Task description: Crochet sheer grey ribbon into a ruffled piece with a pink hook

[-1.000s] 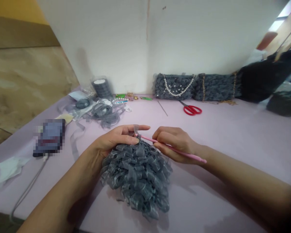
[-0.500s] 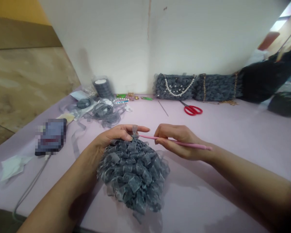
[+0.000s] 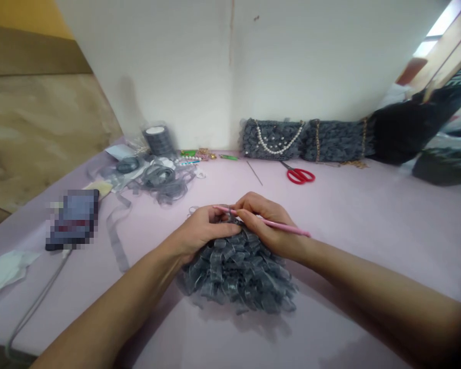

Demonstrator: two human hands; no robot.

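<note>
A pixelated rectangular object [image 3: 72, 219] at left of the frame was blurred past recognition, and the small colored items [image 3: 198, 154] along the wall at upper center were too small to identify. The tip of the pink crochet hook [image 3: 280, 227] was hidden among the fingers of the left hand [image 3: 205, 229] and right hand [image 3: 271, 224] above the gray ribbon work [image 3: 238, 277], while a dark fabric heap [image 3: 418, 123] ran off the frame's right edge.
</note>
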